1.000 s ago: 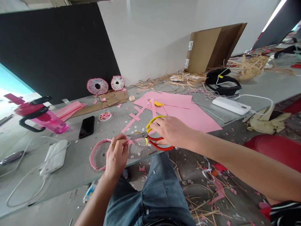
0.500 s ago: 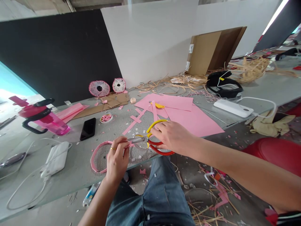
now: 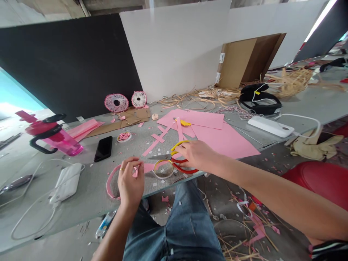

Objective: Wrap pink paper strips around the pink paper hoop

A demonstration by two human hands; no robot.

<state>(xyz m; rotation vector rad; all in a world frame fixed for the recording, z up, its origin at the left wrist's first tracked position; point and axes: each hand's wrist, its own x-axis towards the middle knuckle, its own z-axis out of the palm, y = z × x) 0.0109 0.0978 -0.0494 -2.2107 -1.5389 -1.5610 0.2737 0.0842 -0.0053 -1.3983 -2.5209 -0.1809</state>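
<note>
My right hand [image 3: 198,155] grips the yellow and red handles of a pair of scissors [image 3: 174,159], whose blades point left over the grey table [image 3: 89,192]. My left hand [image 3: 129,179], with a ring on one finger, pinches a small pink paper piece between its fingertips, just left of the blades. A curved pink paper band [image 3: 110,181] lies on the table under and left of that hand. A roll of clear tape [image 3: 163,169] lies flat between my hands.
Pink paper sheets [image 3: 217,136] and strips lie behind the scissors. To the left are a black phone [image 3: 103,148], a pink water bottle [image 3: 51,136] and a white power bank [image 3: 66,181] with cable. Two woven discs [image 3: 116,102], cardboard [image 3: 244,59], straw and another power bank [image 3: 270,126] sit farther back.
The scissors' blades have come away from my left hand and moved back a little to the right. My left hand has drawn slightly toward me with the pink piece.
</note>
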